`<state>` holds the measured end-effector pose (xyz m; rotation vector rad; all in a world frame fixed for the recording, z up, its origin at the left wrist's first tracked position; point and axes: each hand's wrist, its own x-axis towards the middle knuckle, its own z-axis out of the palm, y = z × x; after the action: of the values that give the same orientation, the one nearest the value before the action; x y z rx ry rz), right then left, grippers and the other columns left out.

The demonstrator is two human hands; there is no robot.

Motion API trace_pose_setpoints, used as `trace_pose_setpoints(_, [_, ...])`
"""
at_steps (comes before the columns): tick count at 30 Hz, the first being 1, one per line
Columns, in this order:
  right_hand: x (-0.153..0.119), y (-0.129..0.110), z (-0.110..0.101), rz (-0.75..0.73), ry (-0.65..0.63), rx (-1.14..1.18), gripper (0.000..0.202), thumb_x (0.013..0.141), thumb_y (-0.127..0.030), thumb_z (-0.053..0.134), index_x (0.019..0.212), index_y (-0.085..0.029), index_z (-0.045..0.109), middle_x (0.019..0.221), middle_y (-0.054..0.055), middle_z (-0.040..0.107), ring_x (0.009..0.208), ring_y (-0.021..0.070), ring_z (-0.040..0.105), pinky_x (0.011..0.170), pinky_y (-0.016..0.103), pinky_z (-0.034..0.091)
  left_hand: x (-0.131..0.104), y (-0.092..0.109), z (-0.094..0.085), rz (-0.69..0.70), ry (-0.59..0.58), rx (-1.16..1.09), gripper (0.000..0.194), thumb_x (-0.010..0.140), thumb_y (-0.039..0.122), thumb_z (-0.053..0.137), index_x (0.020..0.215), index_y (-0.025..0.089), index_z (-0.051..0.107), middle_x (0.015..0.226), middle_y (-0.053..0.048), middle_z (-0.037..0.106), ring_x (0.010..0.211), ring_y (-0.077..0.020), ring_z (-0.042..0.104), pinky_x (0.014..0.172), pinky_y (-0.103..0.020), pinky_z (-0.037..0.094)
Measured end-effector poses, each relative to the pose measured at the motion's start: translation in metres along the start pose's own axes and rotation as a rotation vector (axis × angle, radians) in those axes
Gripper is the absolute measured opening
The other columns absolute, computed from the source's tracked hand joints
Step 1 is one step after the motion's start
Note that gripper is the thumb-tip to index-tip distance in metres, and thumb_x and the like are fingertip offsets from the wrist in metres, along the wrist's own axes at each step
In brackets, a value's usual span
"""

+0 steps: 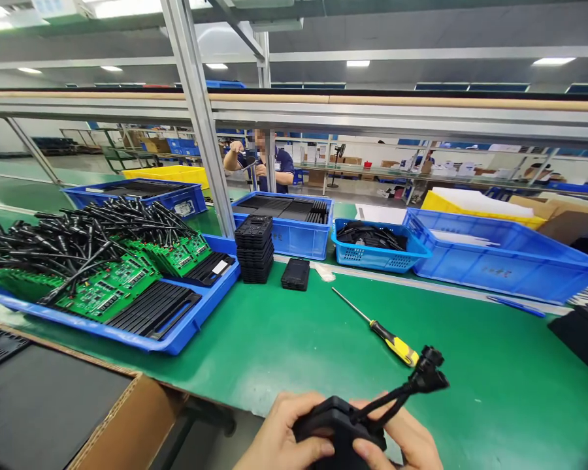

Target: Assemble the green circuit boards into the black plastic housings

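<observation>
Both my hands grip a black plastic case [340, 431] at the bottom of the view, near the bench's front edge. My left hand [289, 434] wraps its left side, thumb on the near face. My right hand [406, 431] holds the right side the same way. Two short black cables with round connectors [427, 372] stick out of the case's top, pointing up and right. Beyond them a yellow-and-black screwdriver [382, 331] lies on the green bench. The lower part of the case is cut off by the frame.
At left, a blue tray [176, 343] holds green circuit boards [127, 277] with black cables. Stacked black case parts [255, 251] and a flat one [295, 274] stand mid-bench. Behind are blue bins [304, 241] and a basket [372, 260]. A cardboard box [122, 418] sits lower left; a metal post [200, 111] rises.
</observation>
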<state>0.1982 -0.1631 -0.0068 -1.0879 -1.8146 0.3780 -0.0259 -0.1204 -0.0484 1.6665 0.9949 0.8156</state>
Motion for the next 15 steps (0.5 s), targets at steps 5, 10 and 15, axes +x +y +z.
trace_pose_setpoints(5, [0.005,-0.002,0.009,-0.11,0.087,0.227,0.033,0.087,-0.038,0.066,0.119,-0.031,0.067,0.094,0.006,0.071,0.083,0.0203,0.07,0.074,0.03,0.059,-0.006,-0.009,0.019,0.049,0.109,0.036,0.046,0.065,0.064,0.075,0.092,0.027,0.076,0.087,-0.005,0.072,0.083,-0.0218,0.063,0.082,-0.028,0.051])
trace_pose_setpoints(10, [0.002,-0.001,0.019,-0.039,0.133,0.26,0.033,0.083,-0.034,0.07,0.115,-0.029,0.07,0.081,0.006,0.073,0.074,0.0213,0.069,0.071,0.032,0.059,-0.005,-0.011,0.021,0.184,0.173,0.1,0.044,0.07,0.063,0.071,0.087,0.023,0.075,0.08,-0.005,0.073,0.076,-0.0211,0.065,0.076,-0.028,0.052])
trace_pose_setpoints(15, [-0.003,0.002,0.02,0.199,0.122,0.246,0.043,0.073,-0.045,0.078,0.11,-0.026,0.072,0.089,0.008,0.071,0.078,0.0227,0.069,0.068,0.03,0.058,0.004,0.0,0.014,0.38,0.214,0.129,0.036,0.079,0.057,0.067,0.092,0.025,0.074,0.078,-0.002,0.075,0.071,-0.0184,0.069,0.07,-0.024,0.053])
